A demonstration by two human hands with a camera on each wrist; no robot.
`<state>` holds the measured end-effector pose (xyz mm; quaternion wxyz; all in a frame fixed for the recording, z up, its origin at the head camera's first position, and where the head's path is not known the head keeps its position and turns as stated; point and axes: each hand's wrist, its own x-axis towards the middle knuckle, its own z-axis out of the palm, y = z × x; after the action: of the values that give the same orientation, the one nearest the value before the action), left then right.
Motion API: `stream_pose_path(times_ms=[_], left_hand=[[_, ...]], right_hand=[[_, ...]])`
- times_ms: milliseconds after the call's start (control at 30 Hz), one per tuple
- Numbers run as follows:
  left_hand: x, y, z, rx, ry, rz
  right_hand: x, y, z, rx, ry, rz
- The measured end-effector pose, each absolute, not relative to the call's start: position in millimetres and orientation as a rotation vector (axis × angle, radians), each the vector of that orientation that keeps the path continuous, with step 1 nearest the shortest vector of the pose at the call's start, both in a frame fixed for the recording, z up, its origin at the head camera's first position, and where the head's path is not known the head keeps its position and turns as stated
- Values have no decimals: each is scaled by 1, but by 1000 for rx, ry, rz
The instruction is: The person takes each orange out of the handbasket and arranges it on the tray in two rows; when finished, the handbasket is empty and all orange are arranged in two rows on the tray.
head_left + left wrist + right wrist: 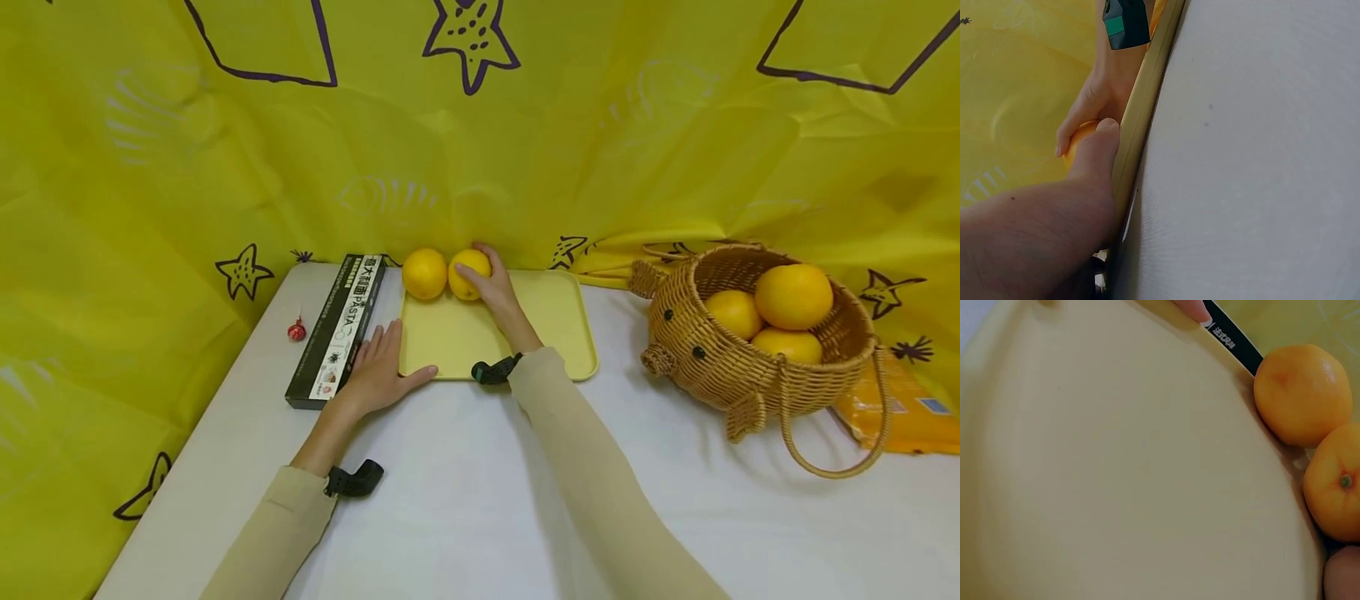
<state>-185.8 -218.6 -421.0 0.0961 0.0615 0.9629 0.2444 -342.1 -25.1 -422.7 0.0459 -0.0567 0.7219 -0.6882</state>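
Observation:
On the left part of the yellow tray, near its far edge, two oranges lie side by side. My right hand grips the right-hand orange, thumb on the near side and fingers beyond it. The other orange is at its left; in the right wrist view the held orange shows its stem end. My left hand lies with straight fingers at the tray's near left corner, between the tray and a pasta box. In the left wrist view its thumb extends along the tray's rim.
At the right stands a wicker pig-shaped basket with several oranges inside and its handle hanging forward. An orange packet lies behind it. A small red ornament sits left of the box. Yellow patterned cloth hangs behind the white table.

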Motion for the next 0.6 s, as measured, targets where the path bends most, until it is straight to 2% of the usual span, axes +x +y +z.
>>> stream_pose_path(times_ms=[600], left_hand=[[-186, -219, -423, 189, 2866, 740]], right_hand=[[-341, -24, -426, -172, 2261, -2071]])
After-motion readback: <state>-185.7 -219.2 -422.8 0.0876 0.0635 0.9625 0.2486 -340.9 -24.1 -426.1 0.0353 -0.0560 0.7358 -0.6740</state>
